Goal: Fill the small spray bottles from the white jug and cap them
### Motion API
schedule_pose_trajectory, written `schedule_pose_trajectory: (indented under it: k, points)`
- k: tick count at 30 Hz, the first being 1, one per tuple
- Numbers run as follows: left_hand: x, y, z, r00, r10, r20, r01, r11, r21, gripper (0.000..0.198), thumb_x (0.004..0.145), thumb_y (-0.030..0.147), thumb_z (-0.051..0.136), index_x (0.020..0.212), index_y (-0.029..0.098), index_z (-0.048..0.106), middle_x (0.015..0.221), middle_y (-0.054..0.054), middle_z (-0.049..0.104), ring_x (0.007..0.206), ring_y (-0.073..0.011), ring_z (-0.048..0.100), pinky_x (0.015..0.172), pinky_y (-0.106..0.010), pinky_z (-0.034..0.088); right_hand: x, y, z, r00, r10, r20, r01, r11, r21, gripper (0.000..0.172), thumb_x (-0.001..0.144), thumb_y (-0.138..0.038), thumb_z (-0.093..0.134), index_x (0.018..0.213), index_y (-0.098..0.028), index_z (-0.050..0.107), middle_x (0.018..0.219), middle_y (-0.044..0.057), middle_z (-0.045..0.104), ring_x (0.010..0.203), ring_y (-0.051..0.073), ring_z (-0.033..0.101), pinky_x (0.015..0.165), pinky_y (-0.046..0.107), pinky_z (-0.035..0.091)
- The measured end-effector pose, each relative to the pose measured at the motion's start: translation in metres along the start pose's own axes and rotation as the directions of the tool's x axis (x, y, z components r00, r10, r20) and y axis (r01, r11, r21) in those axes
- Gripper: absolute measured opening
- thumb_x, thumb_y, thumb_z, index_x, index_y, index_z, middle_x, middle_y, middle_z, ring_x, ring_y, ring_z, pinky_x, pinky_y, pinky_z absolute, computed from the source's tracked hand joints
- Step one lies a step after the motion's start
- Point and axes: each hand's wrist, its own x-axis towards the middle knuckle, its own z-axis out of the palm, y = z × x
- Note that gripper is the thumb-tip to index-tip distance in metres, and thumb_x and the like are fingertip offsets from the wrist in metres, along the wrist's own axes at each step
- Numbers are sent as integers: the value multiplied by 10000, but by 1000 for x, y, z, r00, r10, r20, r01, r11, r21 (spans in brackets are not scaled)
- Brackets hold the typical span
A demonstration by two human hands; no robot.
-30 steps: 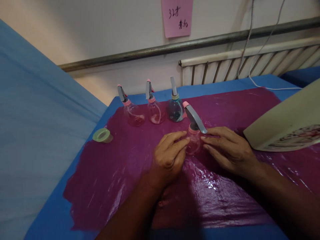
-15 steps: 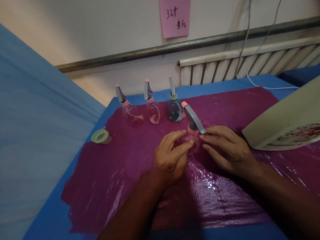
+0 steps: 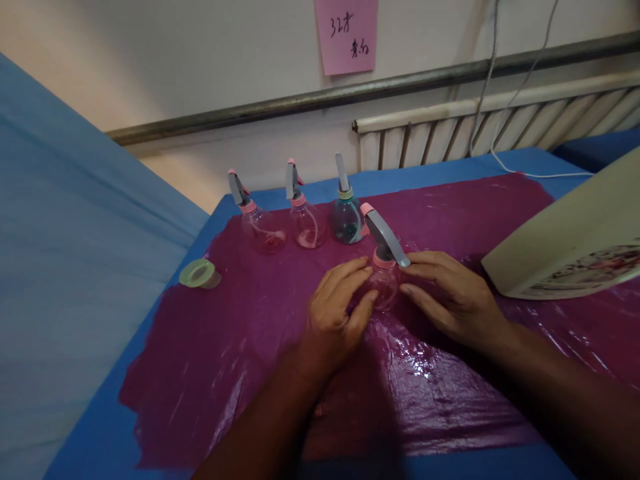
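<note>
A clear pinkish spray bottle (image 3: 384, 290) with a pink collar and grey trigger head stands upright on the purple plastic sheet (image 3: 260, 347). My left hand (image 3: 340, 307) cups its left side, with fingertips and thumb against the body. On the other side, my right hand (image 3: 453, 293) has its fingers just under the grey head and its thumb at the body. Behind are two more clear bottles with pink collars, a left one (image 3: 265, 230) and a middle one (image 3: 307, 225), and a teal bottle (image 3: 346, 220) with a pale collar.
A pale green funnel-like cup (image 3: 200, 274) lies at the left. A large cream jug (image 3: 565, 247) rises close beyond my right hand. Blue cloth (image 3: 90, 267) hangs at the left. Behind the blue table (image 3: 425, 175) are a pipe (image 3: 300, 103), a radiator (image 3: 435, 137) and cords.
My left thumb has shifted from the bottle's front to its left side, and the left fingers have loosened slightly. The bottle stays standing in place between my hands.
</note>
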Motion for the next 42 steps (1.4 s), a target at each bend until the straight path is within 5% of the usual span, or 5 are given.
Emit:
schedule_pose_trajectory:
  k: [11, 42]
  points:
    - [-2, 2, -3, 994, 107, 18, -108, 986, 124, 349, 1026, 73, 768, 1319, 261, 780, 1297, -102, 754, 1178, -237, 750, 967, -409, 685, 2, -4, -6, 993, -117, 20, 118, 989, -89, 414, 997, -110, 804, 1371, -282, 764, 1277, 115, 796, 1101, 261, 772, 927, 447, 678]
    - [-1, 8, -7, 994, 80, 68, -85, 994, 75, 369, 1030, 72, 707, 1363, 223, 757, 1348, -126, 730, 1187, -247, 744, 980, -428, 674, 5, -6, -6, 988, -155, 26, 157, 983, -99, 353, 986, -106, 814, 1331, -167, 770, 1260, 151, 768, 1067, 240, 747, 903, 407, 658]
